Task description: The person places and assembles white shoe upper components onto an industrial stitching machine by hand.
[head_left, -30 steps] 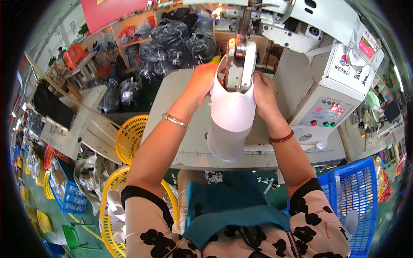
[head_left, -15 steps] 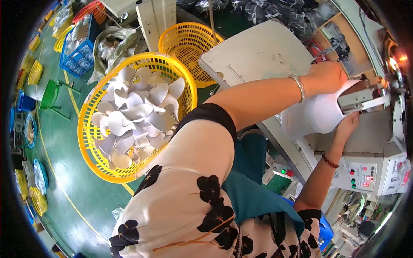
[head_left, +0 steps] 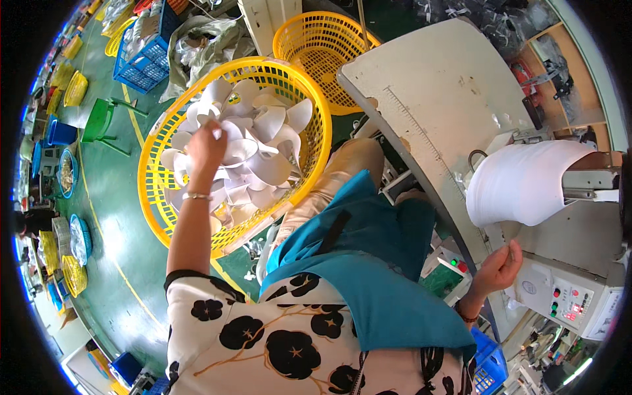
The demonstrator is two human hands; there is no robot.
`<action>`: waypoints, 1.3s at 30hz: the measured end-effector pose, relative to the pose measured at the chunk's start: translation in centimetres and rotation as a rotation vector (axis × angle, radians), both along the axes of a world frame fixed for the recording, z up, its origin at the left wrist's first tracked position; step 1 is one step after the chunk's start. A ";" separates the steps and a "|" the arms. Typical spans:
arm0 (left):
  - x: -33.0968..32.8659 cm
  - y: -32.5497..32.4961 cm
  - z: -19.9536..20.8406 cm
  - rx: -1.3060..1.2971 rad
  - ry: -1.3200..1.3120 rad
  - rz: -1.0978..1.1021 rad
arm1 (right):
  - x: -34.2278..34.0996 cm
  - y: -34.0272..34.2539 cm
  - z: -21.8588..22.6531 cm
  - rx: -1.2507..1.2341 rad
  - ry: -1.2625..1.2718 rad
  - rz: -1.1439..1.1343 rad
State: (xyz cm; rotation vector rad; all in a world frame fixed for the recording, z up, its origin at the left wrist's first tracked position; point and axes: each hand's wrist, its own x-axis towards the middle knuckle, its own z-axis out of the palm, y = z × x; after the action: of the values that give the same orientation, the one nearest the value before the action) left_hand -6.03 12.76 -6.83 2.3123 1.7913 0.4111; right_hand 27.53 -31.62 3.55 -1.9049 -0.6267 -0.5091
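Observation:
My left hand (head_left: 207,150) is over the yellow basket (head_left: 150,207), its fingers closed on one of the curved white pieces (head_left: 266,168) heaped inside. The exact grip is partly hidden by the hand. At the right, a white sleeve-like piece (head_left: 517,184) wraps around the machine's horizontal arm (head_left: 589,184). Just below that piece is my right hand (head_left: 498,268), its fingers loosely curled and apart, with nothing visible in them.
The machine's pale worktable (head_left: 434,85) has a ruler scale along it. A control box (head_left: 559,296) with lit buttons stands at right. Another yellow basket (head_left: 316,26) is behind the full one. A green stool (head_left: 99,122) and blue crate (head_left: 141,66) stand left.
My left hand has left the white piece at the machine and swung left to the basket. My right hand has come down off that piece, which stays on the machine arm.

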 end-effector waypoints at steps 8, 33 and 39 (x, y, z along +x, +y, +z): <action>-2.7 -2.5 -2.4 -0.212 0.345 -0.128 | -3.2 5.3 0.5 -0.275 -0.260 0.292; 8.1 -10.8 10.8 0.000 -0.520 -0.557 | -11.0 23.4 -3.1 -0.179 -0.374 0.878; 7.3 -8.9 8.4 -0.215 -0.542 -0.543 | -9.9 23.1 -2.6 -0.512 -0.301 0.935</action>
State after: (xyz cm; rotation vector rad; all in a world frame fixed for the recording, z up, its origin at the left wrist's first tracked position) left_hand 1.29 3.83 1.62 2.1395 0.8761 0.6306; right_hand 17.61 -8.56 0.91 -1.7302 -1.8519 -0.0069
